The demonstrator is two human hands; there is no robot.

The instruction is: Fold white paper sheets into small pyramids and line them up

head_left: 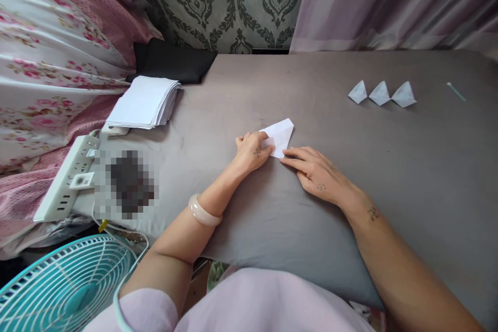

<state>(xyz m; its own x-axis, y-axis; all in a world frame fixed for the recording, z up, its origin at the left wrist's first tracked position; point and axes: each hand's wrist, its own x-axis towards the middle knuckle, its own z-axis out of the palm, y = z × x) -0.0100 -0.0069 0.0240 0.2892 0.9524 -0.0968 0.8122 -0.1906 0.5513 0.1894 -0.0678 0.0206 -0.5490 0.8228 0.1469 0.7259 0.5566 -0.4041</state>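
A folded white sheet of paper [282,132] lies on the grey cloth in front of me, one pointed corner turned up to the right. My left hand [253,151] is closed on its left part, thumb and fingers pressing a small folded flap. My right hand [317,172] lies palm down with its fingers stretched out. Its fingertips touch the paper's lower right corner. The left fingers hide the paper's left end. Farther back on the right stand three small folded paper pieces [379,93] in a row, each with a peak on top.
A stack of white paper [142,101] lies at the left, beside a black folded item [171,60]. Near it are a white power strip [68,176] and a pixelated patch. A turquoise fan [73,290] stands lower left. At the far right lies a thin green stick [456,92].
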